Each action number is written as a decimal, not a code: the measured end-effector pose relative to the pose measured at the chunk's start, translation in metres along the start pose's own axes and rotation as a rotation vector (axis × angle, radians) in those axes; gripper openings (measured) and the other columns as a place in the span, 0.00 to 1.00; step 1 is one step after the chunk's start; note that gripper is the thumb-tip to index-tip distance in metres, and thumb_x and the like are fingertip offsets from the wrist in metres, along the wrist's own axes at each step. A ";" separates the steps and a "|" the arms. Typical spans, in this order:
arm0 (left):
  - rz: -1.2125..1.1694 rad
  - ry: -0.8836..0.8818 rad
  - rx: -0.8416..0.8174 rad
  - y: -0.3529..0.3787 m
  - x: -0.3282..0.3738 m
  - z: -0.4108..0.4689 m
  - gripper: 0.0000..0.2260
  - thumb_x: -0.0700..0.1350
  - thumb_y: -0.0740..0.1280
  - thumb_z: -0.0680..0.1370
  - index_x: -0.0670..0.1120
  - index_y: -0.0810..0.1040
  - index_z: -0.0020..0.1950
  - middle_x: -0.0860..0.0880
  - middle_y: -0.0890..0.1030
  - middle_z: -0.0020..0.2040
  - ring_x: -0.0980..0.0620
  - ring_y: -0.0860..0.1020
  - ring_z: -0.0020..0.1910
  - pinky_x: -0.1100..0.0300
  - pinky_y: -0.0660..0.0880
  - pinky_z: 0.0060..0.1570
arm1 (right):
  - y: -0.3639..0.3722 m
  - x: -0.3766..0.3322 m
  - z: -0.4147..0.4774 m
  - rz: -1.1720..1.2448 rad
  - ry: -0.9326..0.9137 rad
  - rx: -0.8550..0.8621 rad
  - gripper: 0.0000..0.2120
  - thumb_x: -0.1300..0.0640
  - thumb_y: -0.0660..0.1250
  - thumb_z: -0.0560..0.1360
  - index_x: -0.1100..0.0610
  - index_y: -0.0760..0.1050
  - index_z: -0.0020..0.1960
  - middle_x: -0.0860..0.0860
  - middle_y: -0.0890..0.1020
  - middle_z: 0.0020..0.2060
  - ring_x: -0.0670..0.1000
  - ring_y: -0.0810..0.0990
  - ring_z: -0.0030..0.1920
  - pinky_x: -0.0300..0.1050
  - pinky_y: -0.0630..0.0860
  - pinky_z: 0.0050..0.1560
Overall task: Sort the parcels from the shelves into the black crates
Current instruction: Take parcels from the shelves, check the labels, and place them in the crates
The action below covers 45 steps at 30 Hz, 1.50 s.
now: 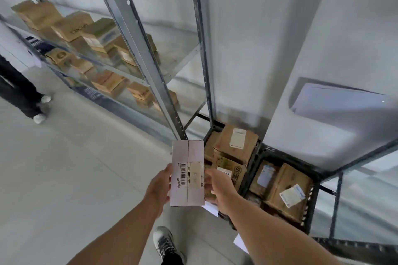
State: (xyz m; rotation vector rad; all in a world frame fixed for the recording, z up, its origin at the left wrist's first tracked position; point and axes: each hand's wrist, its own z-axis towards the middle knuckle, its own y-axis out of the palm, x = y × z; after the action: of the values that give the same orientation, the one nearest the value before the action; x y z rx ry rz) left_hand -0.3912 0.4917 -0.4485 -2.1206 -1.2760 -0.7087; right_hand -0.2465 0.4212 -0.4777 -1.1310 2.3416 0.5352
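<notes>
I hold a pale pinkish-white parcel [187,173] with a barcode label in front of me, above the floor. My left hand [159,185] grips its left edge and my right hand [217,187] grips its right edge. Just right of the parcel, on the floor under the shelving, stand black crates: one [253,163] holds brown cardboard parcels [235,145], the one beside it [313,204] holds more brown boxes [286,189] with white labels. Further brown parcels [73,26] lie on the metal shelves at the left.
A grey metal shelf upright [137,49] rises just beyond the parcel. Another person's legs [19,92] stand at the far left on the grey floor. My shoe [164,243] is below the parcel. White paper sheets [241,243] lie on the floor by the crates.
</notes>
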 end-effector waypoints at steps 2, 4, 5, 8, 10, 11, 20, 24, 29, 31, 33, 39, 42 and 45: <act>0.051 -0.015 -0.052 -0.007 0.014 0.035 0.19 0.59 0.53 0.84 0.49 0.78 0.58 0.46 0.81 0.57 0.47 0.77 0.55 0.48 0.68 0.57 | 0.015 -0.009 0.025 0.057 -0.002 0.039 0.12 0.57 0.60 0.80 0.59 0.82 0.53 0.58 0.87 0.49 0.59 0.86 0.50 0.50 0.82 0.41; 0.099 -0.029 -0.114 -0.014 0.026 0.075 0.19 0.59 0.52 0.84 0.49 0.78 0.57 0.47 0.81 0.55 0.48 0.76 0.54 0.50 0.67 0.56 | 0.030 -0.015 0.055 0.103 0.016 0.101 0.12 0.58 0.60 0.80 0.59 0.83 0.53 0.58 0.87 0.48 0.60 0.86 0.49 0.54 0.84 0.44; 0.130 -0.033 -0.145 -0.018 0.030 0.096 0.19 0.59 0.52 0.84 0.50 0.78 0.55 0.48 0.81 0.54 0.49 0.76 0.52 0.51 0.66 0.55 | 0.039 -0.015 0.071 0.127 0.030 0.142 0.13 0.58 0.61 0.79 0.60 0.83 0.54 0.59 0.87 0.48 0.61 0.86 0.50 0.57 0.85 0.48; 0.248 -0.040 -0.211 -0.027 0.041 0.160 0.18 0.58 0.53 0.84 0.51 0.78 0.52 0.49 0.81 0.51 0.54 0.76 0.46 0.54 0.68 0.50 | 0.065 -0.015 0.122 0.189 0.110 0.268 0.12 0.59 0.63 0.75 0.61 0.82 0.54 0.62 0.85 0.52 0.62 0.86 0.52 0.54 0.83 0.54; 0.292 -0.076 -0.237 -0.032 0.042 0.203 0.19 0.58 0.54 0.84 0.49 0.80 0.55 0.49 0.82 0.50 0.54 0.78 0.46 0.56 0.70 0.45 | 0.080 -0.009 0.153 0.212 0.150 0.324 0.10 0.59 0.63 0.75 0.61 0.80 0.52 0.63 0.84 0.54 0.60 0.85 0.53 0.50 0.81 0.52; 0.313 -0.113 -0.246 -0.034 0.040 0.221 0.19 0.59 0.55 0.83 0.48 0.80 0.56 0.48 0.82 0.51 0.52 0.79 0.47 0.56 0.71 0.44 | 0.087 -0.005 0.164 0.193 0.134 0.343 0.10 0.58 0.63 0.77 0.60 0.79 0.53 0.62 0.84 0.55 0.61 0.83 0.56 0.53 0.82 0.55; 0.380 -0.221 -0.381 -0.007 -0.017 0.351 0.18 0.55 0.56 0.84 0.45 0.78 0.61 0.48 0.83 0.50 0.53 0.81 0.46 0.60 0.73 0.37 | 0.107 0.029 0.277 -0.162 0.127 0.570 0.18 0.64 0.64 0.81 0.60 0.70 0.71 0.54 0.75 0.68 0.51 0.75 0.66 0.41 0.71 0.64; 0.399 -0.231 -0.455 0.014 -0.047 0.408 0.20 0.59 0.53 0.84 0.47 0.77 0.63 0.48 0.82 0.53 0.52 0.80 0.48 0.60 0.73 0.39 | 0.100 0.051 0.338 -0.220 0.149 0.588 0.17 0.64 0.62 0.83 0.62 0.69 0.71 0.55 0.74 0.67 0.52 0.76 0.64 0.42 0.77 0.61; 0.365 -0.265 -0.503 0.035 -0.080 0.459 0.20 0.64 0.51 0.82 0.52 0.74 0.61 0.49 0.79 0.55 0.49 0.76 0.55 0.55 0.72 0.53 | 0.100 0.080 0.400 -0.057 0.207 0.727 0.16 0.50 0.55 0.84 0.50 0.68 0.39 0.48 0.74 0.38 0.47 0.72 0.38 0.40 0.69 0.39; 0.373 -0.288 -0.527 0.038 -0.091 0.472 0.24 0.64 0.50 0.82 0.51 0.74 0.66 0.46 0.79 0.62 0.46 0.76 0.61 0.51 0.70 0.62 | 0.096 0.090 0.418 -0.089 0.202 0.697 0.18 0.47 0.52 0.85 0.49 0.64 0.37 0.46 0.69 0.35 0.49 0.70 0.39 0.42 0.68 0.41; 0.374 -0.325 -0.546 0.041 -0.100 0.480 0.26 0.64 0.50 0.82 0.49 0.72 0.70 0.44 0.76 0.68 0.44 0.73 0.68 0.51 0.67 0.65 | 0.093 0.099 0.432 -0.063 0.228 0.697 0.19 0.44 0.50 0.85 0.52 0.67 0.41 0.46 0.68 0.35 0.50 0.70 0.40 0.44 0.69 0.43; 0.401 -0.407 -0.554 0.057 -0.119 0.507 0.37 0.72 0.51 0.77 0.48 0.67 0.76 0.47 0.70 0.74 0.45 0.67 0.74 0.49 0.60 0.74 | 0.086 0.107 0.461 0.032 0.288 0.655 0.25 0.48 0.44 0.86 0.61 0.68 0.72 0.59 0.74 0.61 0.53 0.69 0.54 0.49 0.67 0.56; 0.397 -0.463 -0.531 0.063 -0.126 0.518 0.38 0.73 0.49 0.76 0.51 0.63 0.78 0.47 0.66 0.77 0.46 0.63 0.76 0.44 0.57 0.76 | 0.082 0.108 0.475 0.077 0.397 0.625 0.25 0.45 0.42 0.86 0.59 0.67 0.72 0.59 0.75 0.66 0.57 0.74 0.64 0.53 0.70 0.69; 0.386 -0.478 -0.563 0.069 -0.129 0.525 0.36 0.72 0.47 0.78 0.52 0.63 0.78 0.48 0.66 0.77 0.46 0.63 0.76 0.44 0.55 0.76 | 0.081 0.109 0.487 0.227 0.423 0.659 0.30 0.38 0.44 0.85 0.59 0.72 0.67 0.58 0.80 0.55 0.56 0.80 0.54 0.52 0.76 0.59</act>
State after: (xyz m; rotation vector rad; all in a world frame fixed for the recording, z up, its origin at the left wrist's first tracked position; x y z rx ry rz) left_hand -0.3021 0.7510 -0.9193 -3.0268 -0.8898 -0.4325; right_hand -0.2489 0.6617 -0.9223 -0.7107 2.7026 -0.4381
